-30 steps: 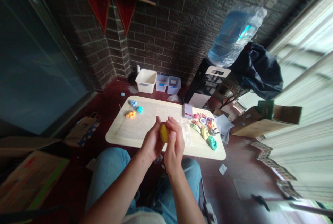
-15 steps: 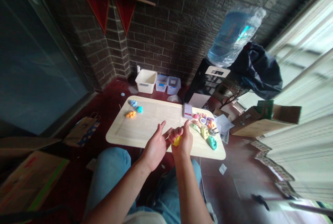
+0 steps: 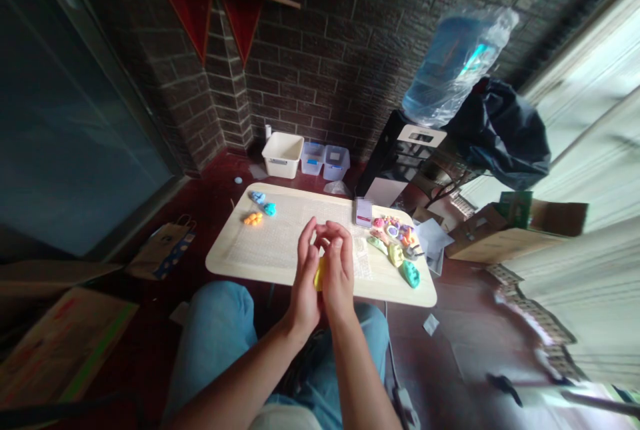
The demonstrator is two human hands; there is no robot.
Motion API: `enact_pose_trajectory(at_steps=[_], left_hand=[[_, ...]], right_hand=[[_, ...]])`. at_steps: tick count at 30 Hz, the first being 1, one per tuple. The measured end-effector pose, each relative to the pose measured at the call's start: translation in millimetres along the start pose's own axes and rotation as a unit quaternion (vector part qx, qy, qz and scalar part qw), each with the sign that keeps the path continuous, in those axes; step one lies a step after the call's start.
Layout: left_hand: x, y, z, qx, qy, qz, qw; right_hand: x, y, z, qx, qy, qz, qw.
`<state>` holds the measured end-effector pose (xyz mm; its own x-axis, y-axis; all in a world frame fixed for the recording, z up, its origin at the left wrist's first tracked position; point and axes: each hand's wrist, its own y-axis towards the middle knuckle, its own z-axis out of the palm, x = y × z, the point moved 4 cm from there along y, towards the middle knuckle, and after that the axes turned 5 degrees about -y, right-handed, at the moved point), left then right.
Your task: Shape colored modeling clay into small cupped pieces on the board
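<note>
Head view shows the left hand [image 3: 305,289] and right hand [image 3: 339,282] cupped together, pressing a yellow lump [image 3: 319,276] between their palms by the table's [image 3: 223,266] near edge, where uneven pressure could squash it lopsided or loosened palms drop it.

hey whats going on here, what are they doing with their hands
A person holds a yellow lump between their left hand and right hand, both cupped around it, by the near edge of a table. An orange lump lies toward the table's left end; a phone and a green lump lie toward its right.
</note>
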<state>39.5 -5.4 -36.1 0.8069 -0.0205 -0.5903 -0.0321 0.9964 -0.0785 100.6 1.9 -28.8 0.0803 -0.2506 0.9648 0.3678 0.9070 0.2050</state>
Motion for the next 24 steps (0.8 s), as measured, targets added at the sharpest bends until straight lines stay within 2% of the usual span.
enact_pose_trajectory(at_steps=[3, 6, 10, 13, 18, 20, 22, 24], left_hand=[[-3, -7, 3.4, 0.034, 0.093, 0.044, 0.994], [-5, -3, 1.2, 0.004, 0.143, 0.045, 0.989], [-5, 18, -9.4, -0.066, 0.106, -0.015, 0.992], [-6, 33, -16.8, -0.071, 0.093, -0.077, 0.99], [-6, 41, -20.9, -0.03, 0.006, -0.187, 0.982], [-2, 40, -21.1, -0.023, -0.027, -0.226, 0.973], [2, 36, -18.8, -0.009, -0.064, -0.254, 0.965], [4, 30, -13.2, 0.01, -0.106, -0.272, 0.956]], right_hand=[[6, 0, -5, -0.076, -0.076, -0.012, 0.994], [5, -2, -9, -0.134, -0.044, 0.024, 0.99], [2, -4, -11, -0.161, 0.058, 0.015, 0.985], [0, -6, -16, -0.161, 0.043, 0.004, 0.986], [4, -12, -20, -0.119, -0.068, -0.062, 0.989], [7, -13, -16, -0.062, -0.14, -0.113, 0.982], [6, -13, -8, 0.015, -0.214, -0.165, 0.963], [2, -10, -4, 0.054, -0.262, -0.189, 0.945]])
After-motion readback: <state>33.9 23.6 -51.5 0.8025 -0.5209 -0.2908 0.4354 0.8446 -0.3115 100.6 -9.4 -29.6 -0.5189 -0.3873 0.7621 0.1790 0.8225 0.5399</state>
